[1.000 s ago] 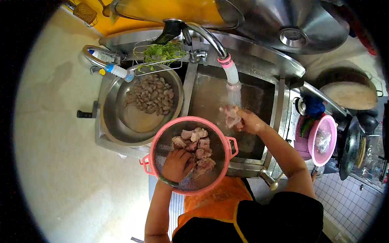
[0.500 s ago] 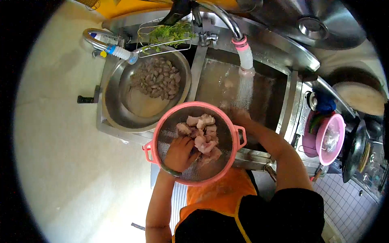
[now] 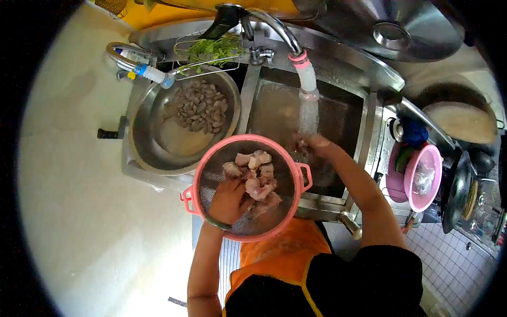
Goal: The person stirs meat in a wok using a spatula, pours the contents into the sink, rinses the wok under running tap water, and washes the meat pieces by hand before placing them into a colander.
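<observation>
A pink-rimmed mesh strainer point(image 3: 252, 237) with side handles is in front of me, overlapping the sink's near edge. Chunks of raw meat point(image 3: 259, 185) are piled inside it. My left hand point(image 3: 226, 202) reaches over the rim into the strainer, its fingers and thumb curled against a piece of meat at the pile's left side. My right hand point(image 3: 317, 146) is over the sink basin point(image 3: 346, 119), close to the running water from the tap point(image 3: 309, 79). Its fingers are bent around something dark and blurred that I cannot make out.
A steel bowl point(image 3: 140, 142) of shellfish in cloudy water stands left of the basin. Leafy greens point(image 3: 214, 48) lie in a wire rack behind it, near a second tap point(image 3: 153, 73). At right are a pink tub point(image 3: 439, 177) and a black pan point(image 3: 458, 193).
My right hand's fingers, hidden behind the arm before, now show near the water stream. The whole view has shifted slightly; my left hand stays in the strainer.
</observation>
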The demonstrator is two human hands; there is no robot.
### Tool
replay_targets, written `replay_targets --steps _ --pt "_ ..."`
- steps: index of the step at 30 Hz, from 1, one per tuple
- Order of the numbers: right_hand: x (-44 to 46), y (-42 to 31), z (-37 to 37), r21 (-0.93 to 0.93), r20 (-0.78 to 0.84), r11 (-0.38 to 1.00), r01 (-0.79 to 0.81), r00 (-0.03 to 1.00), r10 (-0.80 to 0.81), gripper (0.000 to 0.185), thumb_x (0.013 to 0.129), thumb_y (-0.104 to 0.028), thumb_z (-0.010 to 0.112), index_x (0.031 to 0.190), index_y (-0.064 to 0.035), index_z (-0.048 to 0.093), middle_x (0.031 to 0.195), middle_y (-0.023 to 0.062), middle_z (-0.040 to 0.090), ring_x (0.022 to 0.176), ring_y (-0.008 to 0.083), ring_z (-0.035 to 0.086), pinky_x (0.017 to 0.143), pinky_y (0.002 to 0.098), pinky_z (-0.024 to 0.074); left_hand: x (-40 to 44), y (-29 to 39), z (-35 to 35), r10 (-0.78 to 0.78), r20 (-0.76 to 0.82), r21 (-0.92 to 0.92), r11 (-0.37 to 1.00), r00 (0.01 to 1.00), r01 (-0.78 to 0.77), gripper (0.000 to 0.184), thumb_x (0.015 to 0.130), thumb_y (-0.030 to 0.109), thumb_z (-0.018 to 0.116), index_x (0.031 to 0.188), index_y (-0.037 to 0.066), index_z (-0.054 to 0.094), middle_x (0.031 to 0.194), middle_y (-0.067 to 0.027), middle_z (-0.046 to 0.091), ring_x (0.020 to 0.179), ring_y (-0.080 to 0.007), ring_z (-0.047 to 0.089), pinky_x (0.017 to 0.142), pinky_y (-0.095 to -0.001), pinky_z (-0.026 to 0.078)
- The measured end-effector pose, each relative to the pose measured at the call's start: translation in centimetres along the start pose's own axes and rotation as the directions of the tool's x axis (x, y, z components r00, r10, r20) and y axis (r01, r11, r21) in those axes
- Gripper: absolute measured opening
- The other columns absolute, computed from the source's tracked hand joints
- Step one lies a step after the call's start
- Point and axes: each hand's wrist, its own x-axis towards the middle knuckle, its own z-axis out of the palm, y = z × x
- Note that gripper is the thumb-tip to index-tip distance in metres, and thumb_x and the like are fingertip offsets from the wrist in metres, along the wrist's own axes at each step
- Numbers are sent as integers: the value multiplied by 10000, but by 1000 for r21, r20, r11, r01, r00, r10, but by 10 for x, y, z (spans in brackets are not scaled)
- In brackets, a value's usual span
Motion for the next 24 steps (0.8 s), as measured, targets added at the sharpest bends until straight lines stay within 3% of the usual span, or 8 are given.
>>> replay_targets --steps 1,4,7,10,13,19,22,24 --pt "-3 -5 -4 224 23 975 3 1000 -8 314 931 -248 469 1186 -84 550 1028 122 640 910 232 622 745 362 480 -1 -1 1 -8 11 -10 1000 1000 8 367 709 185 707 1005 15 572 1027 -155 568 1004 -349 524 893 -448 413" --pt "-23 -12 -4 567 67 823 -29 998 -11 295 918 -261 488 1139 -77 556 1054 109 638 964 229 616 754 370 476 -2 1 1 -10 5 11 1000 1000 10 371 713 194 711 1005 16 568 1020 -153 566 1003 -347 522 883 -453 413" --pt "-51 -34 9 625 129 779 -45 991 -46 311 922 -274 479 1150 -75 551 1126 114 615 1040 232 596 787 404 478 -1 5 -2 12 -21 33 999 1000 -11 358 718 195 710 992 14 565 1009 -153 563 994 -344 523 871 -456 414" --pt "-57 -29 5 540 172 840 59 969 -179 356 924 -275 510 1214 -68 501 1233 120 562 1103 257 567 815 424 479 -1 7 -5 26 -38 69 997 999 -24 347 719 195 709 976 12 564 997 -156 564 981 -343 525 861 -455 415" --pt "-95 -65 30 395 99 903 169 969 -224 441 930 -274 539 1299 -62 420 1313 125 506 1131 281 550 832 428 483 -1 7 -3 19 -26 40 999 999 -18 343 719 202 708 966 11 566 982 -158 565 967 -345 530 853 -454 418" --pt "-131 -104 64 218 37 897 384 915 -401 535 953 -308 519 1384 -52 332 1332 139 487 1161 276 534 817 378 516 -1 6 -3 31 -30 30 999 999 -30 348 719 215 711 963 9 573 1004 -169 574 953 -347 539 850 -452 422" --pt "-129 -92 87 -169 80 854 492 870 -486 574 940 -401 522 1392 -78 380 1337 108 501 1150 217 544 775 348 542 -1 5 -2 24 -29 23 999 999 -23 362 718 216 713 979 6 576 1033 -175 578 963 -350 541 854 -450 422" --pt "-152 -128 106 -181 209 901 394 910 -357 567 944 -429 503 1369 -62 419 1322 101 515 1122 215 559 763 335 544 -3 3 -2 21 -29 26 999 999 -20 369 719 216 711 991 6 577 1048 -176 580 975 -352 541 861 -449 421"
